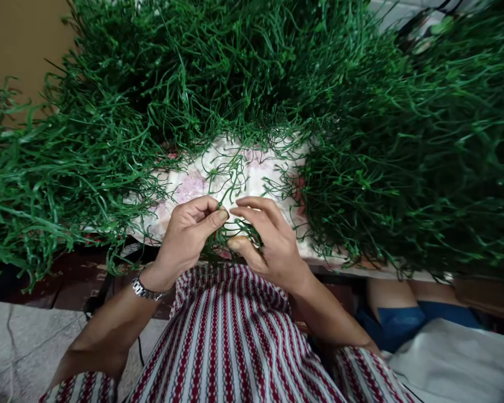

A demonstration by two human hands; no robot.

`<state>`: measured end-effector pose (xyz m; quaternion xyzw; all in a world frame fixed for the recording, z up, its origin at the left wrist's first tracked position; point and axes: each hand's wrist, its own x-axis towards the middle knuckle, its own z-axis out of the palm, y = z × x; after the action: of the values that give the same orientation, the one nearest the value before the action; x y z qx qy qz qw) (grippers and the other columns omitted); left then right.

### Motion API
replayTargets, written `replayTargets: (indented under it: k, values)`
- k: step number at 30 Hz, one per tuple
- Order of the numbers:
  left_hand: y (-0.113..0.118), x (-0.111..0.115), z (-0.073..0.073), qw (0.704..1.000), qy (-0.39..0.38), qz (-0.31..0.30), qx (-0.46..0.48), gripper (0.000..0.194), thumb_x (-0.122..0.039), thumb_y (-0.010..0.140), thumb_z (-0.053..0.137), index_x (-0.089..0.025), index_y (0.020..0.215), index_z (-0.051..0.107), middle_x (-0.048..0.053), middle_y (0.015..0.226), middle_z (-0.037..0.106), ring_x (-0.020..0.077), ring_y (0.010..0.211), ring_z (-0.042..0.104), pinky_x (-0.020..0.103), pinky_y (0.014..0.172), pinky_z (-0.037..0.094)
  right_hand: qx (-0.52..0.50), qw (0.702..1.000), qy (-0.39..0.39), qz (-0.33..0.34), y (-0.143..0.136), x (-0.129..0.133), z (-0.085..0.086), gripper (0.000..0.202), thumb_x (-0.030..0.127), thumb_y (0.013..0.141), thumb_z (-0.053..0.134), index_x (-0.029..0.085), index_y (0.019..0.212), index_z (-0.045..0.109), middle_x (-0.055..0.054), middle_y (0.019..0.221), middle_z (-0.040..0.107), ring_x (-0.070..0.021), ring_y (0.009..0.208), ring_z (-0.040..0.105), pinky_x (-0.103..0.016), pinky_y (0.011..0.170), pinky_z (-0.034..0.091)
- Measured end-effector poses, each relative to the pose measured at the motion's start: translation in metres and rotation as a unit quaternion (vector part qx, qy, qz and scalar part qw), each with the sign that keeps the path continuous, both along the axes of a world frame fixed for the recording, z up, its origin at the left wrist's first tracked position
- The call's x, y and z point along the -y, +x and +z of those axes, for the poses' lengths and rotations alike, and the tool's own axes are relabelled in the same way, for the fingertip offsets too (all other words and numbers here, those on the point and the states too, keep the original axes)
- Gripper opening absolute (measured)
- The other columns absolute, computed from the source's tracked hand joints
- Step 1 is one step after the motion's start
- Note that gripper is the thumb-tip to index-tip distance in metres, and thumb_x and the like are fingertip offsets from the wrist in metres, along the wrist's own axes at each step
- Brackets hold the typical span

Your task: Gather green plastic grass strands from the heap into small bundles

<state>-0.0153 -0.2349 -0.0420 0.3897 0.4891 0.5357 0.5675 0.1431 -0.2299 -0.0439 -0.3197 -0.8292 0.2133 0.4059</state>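
Left hand and right hand meet at centre, each grip pinched on thin green stems. Floral cloth lies at 12 o'clock; stem heaps surround it

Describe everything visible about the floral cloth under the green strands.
The floral cloth is white with faded pink flower prints, looks like soft fabric, and lies spread flat on the work surface. Heaps of thin green strands cover its left, top and right edges; loose strands trail across the middle. The left hand and right hand pinch strands above its near edge.
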Motion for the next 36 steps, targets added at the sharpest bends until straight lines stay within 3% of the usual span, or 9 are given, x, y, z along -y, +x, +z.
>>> replayTargets:
  k: [3, 5, 11, 16, 20, 26, 31, 36]
  values:
    - [0.004, -0.005, -0.001, 0.998, -0.007, 0.048, 0.032, 0.016, -0.02, 0.067, 0.072, -0.015, 0.058, 0.058, -0.005, 0.053, 0.047, 0.0052, 0.05, 0.039, 0.017, 0.047, 0.03, -0.024, 0.994, -0.094, 0.041, -0.011, -0.007, -0.015, 0.063, 0.043, 0.077, 0.064, 0.016, 0.13, 0.041, -0.013, 0.124, 0.054, -0.0226, 0.114, 0.052, -0.039, 0.098, 0.044]
    - [0.006, -0.008, -0.002, 0.997, -0.013, 0.07, 0.04, 0.017, -0.021, 0.066, 0.072, -0.015, 0.057, 0.058, -0.005, 0.051, 0.047, 0.005, 0.049, 0.039, 0.017, 0.047, 0.03, -0.048, 0.988, -0.145, 0.036, -0.016, -0.008, -0.023, 0.07, 0.043, 0.076, 0.066, 0.017, 0.134, 0.037, -0.013, 0.128, 0.052, -0.0223, 0.116, 0.052, -0.038, 0.1, 0.043]
    - [0.009, -0.013, -0.007, 0.996, 0.021, 0.087, 0.011, 0.019, -0.023, 0.064, 0.073, -0.016, 0.054, 0.058, -0.003, 0.054, 0.052, 0.0078, 0.054, 0.045, 0.019, 0.052, 0.036, -0.1, 0.971, -0.209, -0.05, -0.025, 0.0, -0.029, 0.044, 0.023, 0.078, 0.062, 0.017, 0.12, 0.052, -0.008, 0.112, 0.063, -0.0177, 0.101, 0.06, -0.032, 0.091, 0.047]
    - [0.011, -0.012, -0.008, 0.993, 0.076, 0.091, -0.017, 0.02, -0.018, 0.066, 0.071, -0.016, 0.052, 0.056, -0.003, 0.062, 0.051, 0.0091, 0.066, 0.046, 0.02, 0.065, 0.038, -0.125, 0.966, -0.2, -0.104, -0.025, 0.001, -0.028, 0.026, 0.014, 0.077, 0.054, 0.017, 0.102, 0.06, -0.003, 0.09, 0.066, -0.0125, 0.077, 0.061, -0.024, 0.075, 0.05]
    - [0.011, -0.014, -0.008, 0.995, 0.04, 0.077, 0.043, 0.017, -0.016, 0.067, 0.068, -0.015, 0.055, 0.056, -0.002, 0.063, 0.054, 0.0087, 0.065, 0.048, 0.02, 0.065, 0.038, -0.109, 0.973, -0.19, -0.078, -0.021, -0.003, -0.027, 0.02, 0.012, 0.078, 0.049, 0.017, 0.095, 0.059, -0.003, 0.085, 0.064, -0.0117, 0.073, 0.059, -0.023, 0.071, 0.047]
    - [0.007, -0.018, -0.006, 0.986, 0.012, 0.076, 0.147, 0.01, -0.012, 0.067, 0.065, -0.015, 0.061, 0.058, -0.001, 0.062, 0.061, 0.0088, 0.063, 0.055, 0.02, 0.067, 0.042, -0.073, 0.973, -0.214, -0.048, -0.022, -0.006, -0.023, 0.015, 0.023, 0.084, 0.051, 0.014, 0.095, 0.057, -0.001, 0.076, 0.059, -0.0096, 0.066, 0.054, -0.019, 0.063, 0.042]
    - [0.003, -0.018, -0.004, 0.98, -0.028, 0.055, 0.191, 0.008, -0.016, 0.073, 0.061, -0.016, 0.068, 0.055, -0.002, 0.054, 0.056, 0.0084, 0.052, 0.052, 0.018, 0.052, 0.039, -0.022, 0.977, -0.208, -0.051, -0.026, -0.001, -0.024, 0.015, 0.026, 0.086, 0.048, 0.016, 0.076, 0.053, 0.003, 0.06, 0.046, -0.0079, 0.053, 0.042, -0.019, 0.053, 0.034]
    - [0.006, -0.017, -0.006, 0.964, -0.054, 0.071, 0.249, 0.018, -0.014, 0.066, 0.065, -0.015, 0.062, 0.048, -0.006, 0.053, 0.047, 0.0033, 0.042, 0.04, 0.018, 0.044, 0.031, 0.021, 0.989, -0.142, -0.03, -0.031, 0.009, -0.024, 0.018, 0.023, 0.089, 0.041, 0.017, 0.073, 0.047, 0.002, 0.06, 0.044, -0.0091, 0.053, 0.039, -0.022, 0.054, 0.032]
